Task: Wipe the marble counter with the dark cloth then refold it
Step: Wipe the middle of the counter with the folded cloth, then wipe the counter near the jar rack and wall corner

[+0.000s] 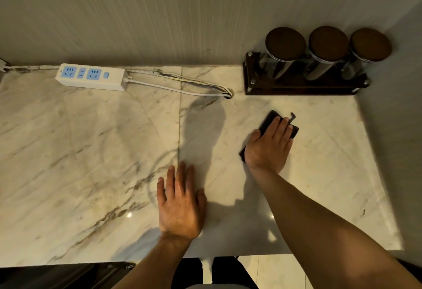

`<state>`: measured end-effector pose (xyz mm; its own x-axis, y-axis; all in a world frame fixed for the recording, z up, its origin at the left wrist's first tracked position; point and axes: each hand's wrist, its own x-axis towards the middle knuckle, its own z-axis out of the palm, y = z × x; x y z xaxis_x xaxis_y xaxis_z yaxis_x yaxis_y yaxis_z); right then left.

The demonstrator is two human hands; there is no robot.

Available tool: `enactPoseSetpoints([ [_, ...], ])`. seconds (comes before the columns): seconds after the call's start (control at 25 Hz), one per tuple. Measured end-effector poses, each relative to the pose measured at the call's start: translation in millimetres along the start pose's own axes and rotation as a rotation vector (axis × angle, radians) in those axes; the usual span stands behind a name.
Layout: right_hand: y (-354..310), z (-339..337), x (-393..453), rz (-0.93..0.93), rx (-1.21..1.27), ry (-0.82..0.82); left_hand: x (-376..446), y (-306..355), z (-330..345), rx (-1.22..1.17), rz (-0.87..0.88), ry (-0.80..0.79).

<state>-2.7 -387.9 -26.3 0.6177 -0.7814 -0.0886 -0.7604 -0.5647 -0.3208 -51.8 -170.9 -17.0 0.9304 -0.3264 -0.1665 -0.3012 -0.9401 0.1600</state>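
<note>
Dark cloth (269, 122) lies folded toward the bench's (91, 151) far right corner, pinned flat under the right hand (269, 146) with fingers stretched out, not gripping, while the left hand (180, 202) rests open and empty, palm down, near the front edge.

Two hands are counted, a left hand (180, 206) and a right hand (268, 146); one dark cloth (271, 121), one power strip (91, 76), one rack (301, 87) and three lidded jars (328, 53) are seen.
</note>
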Motion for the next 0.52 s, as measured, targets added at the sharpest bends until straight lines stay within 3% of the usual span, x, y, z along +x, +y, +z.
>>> enactPoseSetpoints([
  [0.36,25,-4,-48,0.015,-0.025,-0.002,-4,0,2,-0.037,0.024,0.059],
  [0.52,38,-5,-70,0.015,-0.020,-0.026,-2,-1,4,0.007,-0.011,-0.003],
])
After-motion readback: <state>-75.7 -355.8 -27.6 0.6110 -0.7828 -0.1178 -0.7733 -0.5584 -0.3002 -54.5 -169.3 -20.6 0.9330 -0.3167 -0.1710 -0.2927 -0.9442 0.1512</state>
